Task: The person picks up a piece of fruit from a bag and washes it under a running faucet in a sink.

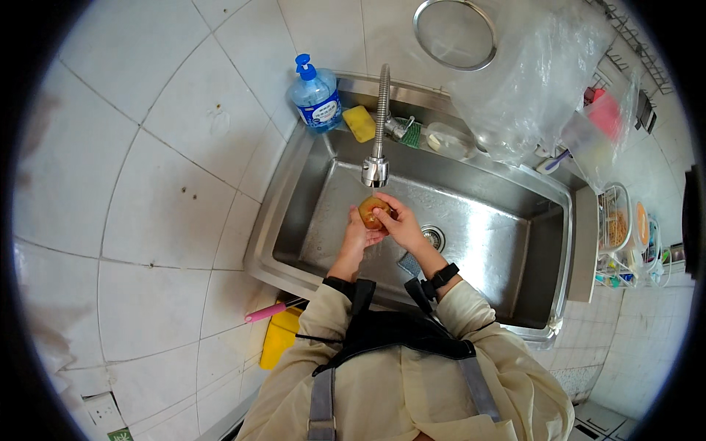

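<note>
Under the faucet (376, 170), both hands close round a roundish, yellow-brown and reddish piece of produce (374, 213); its exact kind I cannot make out. My left hand (356, 234) supports it from the left and below. My right hand (401, 225) grips it from the right, the thumb pressed on its face. A short trace of water seems to run from the spout onto it. Both hands are over the steel sink (471, 208), above its basin. A grey scouring pad or cloth (409, 263) lies near the drain (434, 237), partly hidden by my right forearm.
Behind the basin stand a blue pump bottle (318, 95), a yellow sponge (359, 123), a green scrubber (412, 135) and a clear container (450, 141). Plastic bags (526, 81) and a round strainer (454, 35) hang above. Wire baskets (616, 220) are on the right; a pink-handled tool (265, 312) is lower left.
</note>
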Motion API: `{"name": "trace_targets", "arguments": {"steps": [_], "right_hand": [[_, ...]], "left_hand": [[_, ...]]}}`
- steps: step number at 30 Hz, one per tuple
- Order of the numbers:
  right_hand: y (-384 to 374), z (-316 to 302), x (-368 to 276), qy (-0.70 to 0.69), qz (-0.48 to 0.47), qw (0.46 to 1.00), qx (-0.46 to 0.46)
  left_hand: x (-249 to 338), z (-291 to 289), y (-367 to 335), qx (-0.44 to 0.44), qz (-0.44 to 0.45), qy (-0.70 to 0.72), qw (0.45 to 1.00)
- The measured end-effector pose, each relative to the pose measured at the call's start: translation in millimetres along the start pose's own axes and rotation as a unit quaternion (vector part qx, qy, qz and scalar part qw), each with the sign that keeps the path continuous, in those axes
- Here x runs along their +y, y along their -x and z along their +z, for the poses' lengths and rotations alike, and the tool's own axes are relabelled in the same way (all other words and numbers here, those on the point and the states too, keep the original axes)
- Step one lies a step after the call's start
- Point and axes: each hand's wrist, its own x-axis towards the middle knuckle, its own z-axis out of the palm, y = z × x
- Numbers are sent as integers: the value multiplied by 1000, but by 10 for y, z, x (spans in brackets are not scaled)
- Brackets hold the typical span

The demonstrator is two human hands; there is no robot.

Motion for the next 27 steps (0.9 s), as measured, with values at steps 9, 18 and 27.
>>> {"name": "trace_targets", "arguments": {"steps": [9, 18, 27], "right_hand": [[-24, 22, -108, 138, -41, 985, 92], [-28, -10, -341, 225, -18, 973, 53], [24, -55, -269, 126, -17, 992, 6]], "left_hand": [[377, 259, 365, 21, 117, -125, 985], [278, 197, 305, -21, 177, -52, 983], [290, 150, 241, 0, 159, -6, 987]]}}
